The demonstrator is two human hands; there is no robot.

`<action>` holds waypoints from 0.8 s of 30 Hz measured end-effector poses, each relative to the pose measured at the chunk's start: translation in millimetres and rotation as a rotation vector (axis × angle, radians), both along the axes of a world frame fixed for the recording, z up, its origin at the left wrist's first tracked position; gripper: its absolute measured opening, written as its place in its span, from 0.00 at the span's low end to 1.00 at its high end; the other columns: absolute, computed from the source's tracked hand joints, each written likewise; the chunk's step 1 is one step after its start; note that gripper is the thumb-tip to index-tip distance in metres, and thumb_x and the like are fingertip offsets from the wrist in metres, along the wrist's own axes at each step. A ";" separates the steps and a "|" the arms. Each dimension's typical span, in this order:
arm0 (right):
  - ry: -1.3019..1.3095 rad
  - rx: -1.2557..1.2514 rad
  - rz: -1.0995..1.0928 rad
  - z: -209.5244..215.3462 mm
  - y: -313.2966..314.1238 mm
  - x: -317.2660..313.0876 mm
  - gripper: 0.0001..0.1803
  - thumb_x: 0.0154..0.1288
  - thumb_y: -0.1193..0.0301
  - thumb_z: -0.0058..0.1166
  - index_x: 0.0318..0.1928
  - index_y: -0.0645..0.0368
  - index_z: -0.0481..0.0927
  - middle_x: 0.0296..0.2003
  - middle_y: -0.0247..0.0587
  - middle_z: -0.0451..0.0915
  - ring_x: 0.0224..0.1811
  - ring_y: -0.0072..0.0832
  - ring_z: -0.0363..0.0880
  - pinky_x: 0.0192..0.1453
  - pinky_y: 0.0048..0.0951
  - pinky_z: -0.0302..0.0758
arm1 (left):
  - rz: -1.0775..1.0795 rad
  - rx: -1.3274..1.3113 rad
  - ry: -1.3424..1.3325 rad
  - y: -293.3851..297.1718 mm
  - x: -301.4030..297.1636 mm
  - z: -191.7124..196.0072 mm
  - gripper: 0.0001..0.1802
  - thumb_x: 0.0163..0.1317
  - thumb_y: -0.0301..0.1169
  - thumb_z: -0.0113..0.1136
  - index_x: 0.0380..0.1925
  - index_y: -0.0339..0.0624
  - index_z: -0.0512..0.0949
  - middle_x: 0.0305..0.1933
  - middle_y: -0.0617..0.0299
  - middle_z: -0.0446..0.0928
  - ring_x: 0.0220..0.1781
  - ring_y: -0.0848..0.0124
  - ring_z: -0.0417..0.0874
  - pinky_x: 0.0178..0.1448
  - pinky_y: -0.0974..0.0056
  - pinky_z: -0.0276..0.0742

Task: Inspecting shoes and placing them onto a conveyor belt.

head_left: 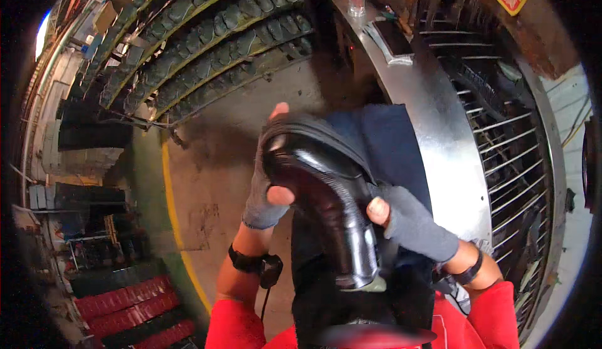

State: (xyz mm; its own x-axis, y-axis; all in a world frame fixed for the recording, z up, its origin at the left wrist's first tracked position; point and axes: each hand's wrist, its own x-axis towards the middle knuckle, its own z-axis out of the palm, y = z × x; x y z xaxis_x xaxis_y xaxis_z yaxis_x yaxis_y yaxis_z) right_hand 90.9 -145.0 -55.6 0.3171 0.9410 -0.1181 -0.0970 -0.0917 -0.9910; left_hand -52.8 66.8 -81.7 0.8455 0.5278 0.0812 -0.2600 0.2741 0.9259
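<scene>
Above a stained concrete workshop floor, glossy black rubber boot pinched mid-air between gloved left hand and right hand, both grips pressed shut; likely to slip from the slick surface and drop.

We have a single view, from a fisheye camera worn on the head, looking steeply down and close over our own forearms, which enter from the lower edge. Our left hand and right hand sit near centre, close to the lens. The floor lies well below, and straight edges such as the metal rim bend toward the frame's border.
</scene>
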 end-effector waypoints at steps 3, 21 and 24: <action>-0.219 -0.138 -0.124 -16.6 -13.0 12.5 0.29 0.72 0.52 0.68 0.21 0.61 0.78 0.16 0.29 0.72 0.20 0.20 0.71 0.26 0.31 0.69 | -0.030 -0.007 -0.108 5.5 -15.9 -26.3 0.83 0.35 0.75 0.78 0.84 0.42 0.47 0.77 0.59 0.69 0.76 0.63 0.72 0.82 0.51 0.67; -0.651 0.043 0.003 14.3 -46.9 68.2 0.40 0.68 0.65 0.61 0.78 0.60 0.66 0.40 0.43 0.85 0.42 0.36 0.88 0.51 0.34 0.82 | -0.241 -0.051 0.087 -20.2 34.2 -8.6 0.54 0.44 0.53 0.81 0.68 0.34 0.72 0.64 0.54 0.80 0.65 0.63 0.81 0.71 0.57 0.76; -0.447 0.274 -0.462 52.9 -22.0 88.8 0.49 0.62 0.62 0.72 0.79 0.63 0.63 0.67 0.49 0.78 0.69 0.38 0.78 0.71 0.38 0.75 | -0.336 0.172 0.065 -41.1 62.7 47.9 0.53 0.48 0.51 0.81 0.70 0.33 0.71 0.66 0.55 0.79 0.67 0.64 0.80 0.73 0.57 0.74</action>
State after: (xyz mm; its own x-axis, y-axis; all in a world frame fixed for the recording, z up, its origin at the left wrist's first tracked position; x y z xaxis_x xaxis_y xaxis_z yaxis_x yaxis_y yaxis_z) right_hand 179.7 -167.0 -2.7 0.6547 0.6755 0.3392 0.3564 0.1199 -0.9266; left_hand 9.9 25.7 -33.8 0.9754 0.2037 0.0849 -0.1213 0.1735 0.9773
